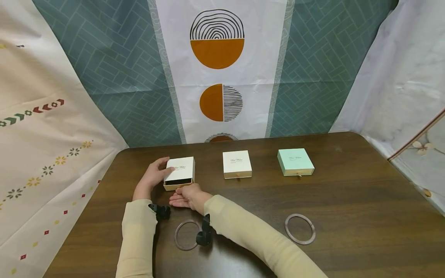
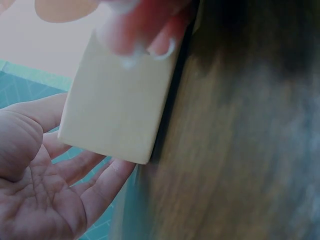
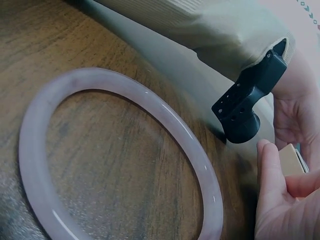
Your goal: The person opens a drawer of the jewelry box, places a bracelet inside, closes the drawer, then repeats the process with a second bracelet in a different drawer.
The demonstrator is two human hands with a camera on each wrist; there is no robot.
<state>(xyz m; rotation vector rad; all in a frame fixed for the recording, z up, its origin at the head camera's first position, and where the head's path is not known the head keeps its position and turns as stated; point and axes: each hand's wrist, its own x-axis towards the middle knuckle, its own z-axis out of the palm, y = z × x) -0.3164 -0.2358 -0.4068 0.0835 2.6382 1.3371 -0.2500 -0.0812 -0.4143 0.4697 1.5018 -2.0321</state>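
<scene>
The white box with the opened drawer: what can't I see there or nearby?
Head view: inside the square white box, mostly under its top.
Head view: start of its printing, under the left hand.
Right wrist view: glossy pale pink ring, cut off by bottom edge.

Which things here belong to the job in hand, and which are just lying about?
Belong to the job:
partly open white drawer box
left hand, gripping it
right hand, at its drawer front

Seemingly just lying about, untouched:
closed white drawer box
mint-green drawer box
left pale-lilac bangle
right pale-lilac bangle
</scene>
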